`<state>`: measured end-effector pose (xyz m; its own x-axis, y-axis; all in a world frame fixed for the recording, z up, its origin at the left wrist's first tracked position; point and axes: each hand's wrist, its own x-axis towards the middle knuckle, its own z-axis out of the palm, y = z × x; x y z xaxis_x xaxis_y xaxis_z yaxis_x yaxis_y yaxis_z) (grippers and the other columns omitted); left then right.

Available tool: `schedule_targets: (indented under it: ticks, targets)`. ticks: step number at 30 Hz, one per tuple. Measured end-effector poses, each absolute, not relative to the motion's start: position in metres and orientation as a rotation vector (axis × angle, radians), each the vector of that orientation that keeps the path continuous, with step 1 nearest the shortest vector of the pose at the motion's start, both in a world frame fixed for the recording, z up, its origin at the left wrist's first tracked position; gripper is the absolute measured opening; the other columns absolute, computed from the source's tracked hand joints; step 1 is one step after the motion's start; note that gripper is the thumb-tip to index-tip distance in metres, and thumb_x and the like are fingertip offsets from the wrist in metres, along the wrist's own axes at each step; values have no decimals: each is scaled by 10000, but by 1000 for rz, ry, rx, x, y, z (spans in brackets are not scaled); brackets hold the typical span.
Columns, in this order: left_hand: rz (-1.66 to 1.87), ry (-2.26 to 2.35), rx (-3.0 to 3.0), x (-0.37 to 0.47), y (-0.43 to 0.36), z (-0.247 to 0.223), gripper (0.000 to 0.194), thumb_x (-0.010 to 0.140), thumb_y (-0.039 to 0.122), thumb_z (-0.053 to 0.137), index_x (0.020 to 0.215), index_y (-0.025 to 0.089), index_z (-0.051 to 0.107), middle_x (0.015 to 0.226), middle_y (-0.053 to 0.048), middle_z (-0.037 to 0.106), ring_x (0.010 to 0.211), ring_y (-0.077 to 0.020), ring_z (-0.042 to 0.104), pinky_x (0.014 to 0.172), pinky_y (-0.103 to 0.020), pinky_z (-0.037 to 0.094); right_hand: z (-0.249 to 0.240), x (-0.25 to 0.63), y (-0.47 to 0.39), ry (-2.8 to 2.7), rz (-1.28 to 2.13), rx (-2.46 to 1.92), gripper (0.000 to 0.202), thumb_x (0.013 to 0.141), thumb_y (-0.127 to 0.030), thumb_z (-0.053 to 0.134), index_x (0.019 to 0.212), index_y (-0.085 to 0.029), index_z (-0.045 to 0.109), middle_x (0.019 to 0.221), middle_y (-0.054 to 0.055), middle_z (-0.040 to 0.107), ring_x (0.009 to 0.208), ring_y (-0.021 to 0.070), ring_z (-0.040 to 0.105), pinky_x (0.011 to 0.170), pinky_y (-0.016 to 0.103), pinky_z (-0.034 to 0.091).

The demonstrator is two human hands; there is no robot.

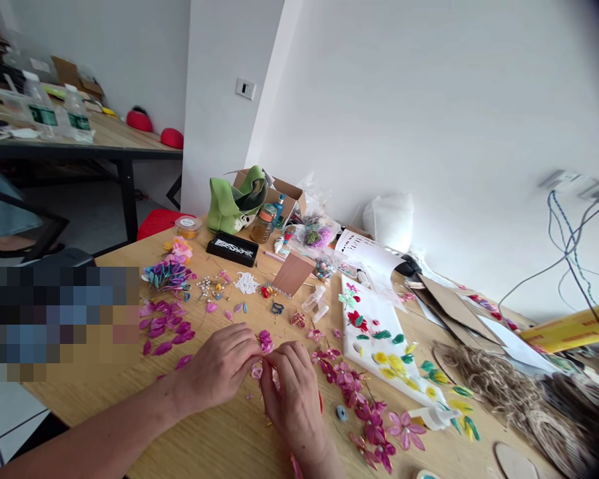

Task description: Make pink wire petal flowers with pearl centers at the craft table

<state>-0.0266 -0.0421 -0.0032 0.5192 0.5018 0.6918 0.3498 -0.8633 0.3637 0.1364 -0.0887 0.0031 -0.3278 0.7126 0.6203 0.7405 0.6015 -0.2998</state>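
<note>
A small magenta flower [265, 341] stands up between the fingertips of both hands, low over the wooden table. My left hand [222, 362] pinches it from the left, thumb against fingers. From the right, my right hand [294, 392] closes on its base, with fingers curled. The fingers hide the flower's lower part. Paler pink petals [256, 371] show just below the fingertips. Loose magenta petals [164, 322] lie left of my hands. To the right is a cluster of finished-looking pink flowers [364, 406] with pearl-like centres, beside a small grey-blue spool [341, 413].
White paper [349, 332] carries red, yellow and green pieces. A glue bottle [436, 418] and beige cord [489, 379] lie at right. Behind stand a black tray [232, 249], a jar [262, 226] and a green bag [224, 206]. Purple-blue petals [167, 275] sit left.
</note>
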Motion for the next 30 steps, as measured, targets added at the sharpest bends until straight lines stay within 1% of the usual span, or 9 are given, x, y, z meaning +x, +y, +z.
schedule_targets:
  ticks: [6,11,14,22,30]
  targets:
    - [1293,794,2589,-24,-46,-3,172,924,94,426,803,160,530,727,-39,577,715,-185,527,654,-313,427,2,135,-89,-2035,-51,-1142,159,877,-33,482,840,-180,529,719,42,560,704,190,478,619,316,384]
    - [1318,859,2619,-22,-53,-7,157,913,95,436,800,160,524,730,-43,575,714,-192,522,677,-339,437,0,133,-90,-1991,-37,-1163,164,869,-38,488,794,-182,515,710,36,542,692,183,470,610,309,364]
    - [1346,914,2621,-20,-56,-8,156,909,98,444,793,163,525,723,-45,575,705,-198,522,664,-345,438,-2,132,-92,-1965,-30,-1187,161,864,-44,491,786,-184,510,713,34,538,690,183,467,610,309,357]
    - [1351,995,2553,-16,-59,-2,172,919,109,432,814,170,555,720,-39,594,696,-187,551,643,-321,448,0,132,-89,-1918,-24,-1204,148,866,-69,506,775,-185,522,701,29,545,685,181,479,602,297,357]
    - [1344,1044,2550,-15,-59,-4,179,919,128,443,780,179,543,698,-36,594,674,-185,561,607,-304,438,-3,132,-88,-1923,-42,-1237,146,873,-84,497,783,-190,539,713,33,563,691,186,499,614,306,364]
